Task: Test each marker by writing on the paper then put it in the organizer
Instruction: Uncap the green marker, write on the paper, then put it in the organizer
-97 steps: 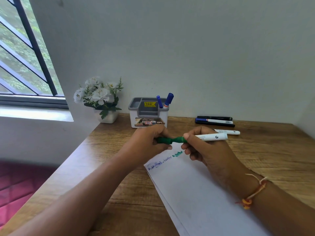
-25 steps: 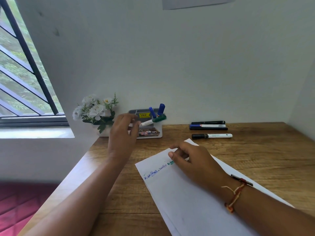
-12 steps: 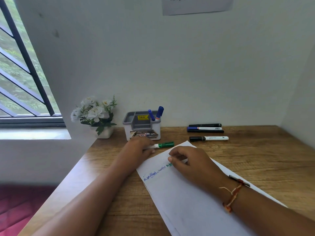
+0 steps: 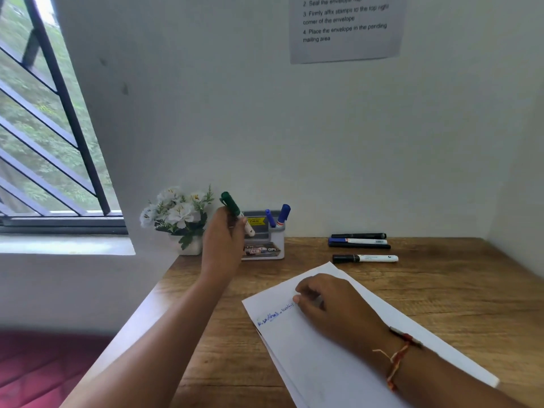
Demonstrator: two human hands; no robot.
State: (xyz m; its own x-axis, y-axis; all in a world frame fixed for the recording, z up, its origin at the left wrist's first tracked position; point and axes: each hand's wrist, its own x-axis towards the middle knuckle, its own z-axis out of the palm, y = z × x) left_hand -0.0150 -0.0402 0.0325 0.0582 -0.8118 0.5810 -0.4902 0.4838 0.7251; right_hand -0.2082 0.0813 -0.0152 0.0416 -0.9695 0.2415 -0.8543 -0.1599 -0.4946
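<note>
One green marker (image 4: 232, 206) sits gripped in my left hand (image 4: 222, 242) by the organizer (image 4: 265, 248); right hand (image 4: 332, 307) rests loosely curled on paper (image 4: 323, 372).

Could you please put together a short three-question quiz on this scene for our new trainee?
1. Multiple choice: what colour is the cap of the marker gripped by the left hand? A red, B green, C yellow.
2. True or false: the right hand rests on the paper.
3. Fill in: ___ blue-capped markers stand in the organizer.
Key: 1 B; 2 true; 3 two.
</note>
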